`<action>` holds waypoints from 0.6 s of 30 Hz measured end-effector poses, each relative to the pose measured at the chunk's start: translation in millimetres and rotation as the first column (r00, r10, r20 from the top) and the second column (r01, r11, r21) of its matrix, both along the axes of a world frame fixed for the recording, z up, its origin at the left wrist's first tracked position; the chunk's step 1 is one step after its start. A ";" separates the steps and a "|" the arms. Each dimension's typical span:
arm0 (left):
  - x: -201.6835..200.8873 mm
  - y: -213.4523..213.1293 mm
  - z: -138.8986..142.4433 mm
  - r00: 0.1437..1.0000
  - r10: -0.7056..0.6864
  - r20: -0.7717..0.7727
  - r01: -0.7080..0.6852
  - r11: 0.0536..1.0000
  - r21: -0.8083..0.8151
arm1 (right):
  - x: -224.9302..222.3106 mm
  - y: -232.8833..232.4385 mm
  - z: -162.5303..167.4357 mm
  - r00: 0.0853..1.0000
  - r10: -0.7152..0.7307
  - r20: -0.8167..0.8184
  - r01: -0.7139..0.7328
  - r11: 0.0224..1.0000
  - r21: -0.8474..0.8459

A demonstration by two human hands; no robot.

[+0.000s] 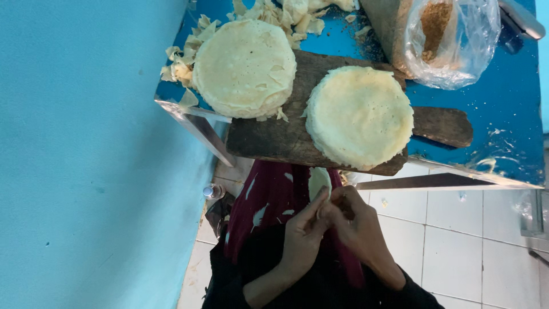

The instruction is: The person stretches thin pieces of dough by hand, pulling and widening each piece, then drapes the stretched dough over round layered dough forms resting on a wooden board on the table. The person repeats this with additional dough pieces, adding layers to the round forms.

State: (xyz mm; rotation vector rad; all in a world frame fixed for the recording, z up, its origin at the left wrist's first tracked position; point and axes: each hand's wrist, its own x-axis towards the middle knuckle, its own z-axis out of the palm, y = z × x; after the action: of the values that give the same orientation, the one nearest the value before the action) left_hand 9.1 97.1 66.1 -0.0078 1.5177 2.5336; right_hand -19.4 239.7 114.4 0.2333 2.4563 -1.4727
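Two full stacks [359, 116] waiting on board [274, 137] at tabletop's [503, 114] near edge; one wrapper [318, 180] pinched between left hand [303, 234] and right hand [357, 226], mid-fold.

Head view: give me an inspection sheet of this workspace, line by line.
Surface: blue table with a metal edge, crumbs scattered on it.
Job's things: one thin pale sheet pinched between both hands; two round stacks of sheets, left stack and right stack, on a dark wooden board.
Clutter: torn sheet trimmings; clear plastic bag with brown contents.
Grips: left hand and right hand closed on the sheet.
Cables: nothing seen.
Surroundings: blue wall, white tiled floor.
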 end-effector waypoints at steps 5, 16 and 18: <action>3.6 -2.6 1.1 0.999 0.005 0.054 -0.009 0.997 0.073 | -9.5 5.4 -14.2 0.999 -0.022 0.049 0.034 0.964 -0.265; 3.6 2.0 0.0 0.996 0.078 0.035 -0.082 0.984 0.155 | -7.3 6.8 -24.2 0.999 0.031 0.044 -0.014 0.940 -0.340; 1.6 -1.3 -1.7 0.990 0.108 0.086 -0.112 0.993 0.043 | -7.1 6.3 -23.2 0.996 0.087 0.000 -0.082 0.936 -0.343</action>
State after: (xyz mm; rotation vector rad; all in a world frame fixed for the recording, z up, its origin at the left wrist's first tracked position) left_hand 10.7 95.8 64.3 -0.1937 1.4631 2.6186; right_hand -26.5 246.0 91.2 0.0667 2.1190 -1.8169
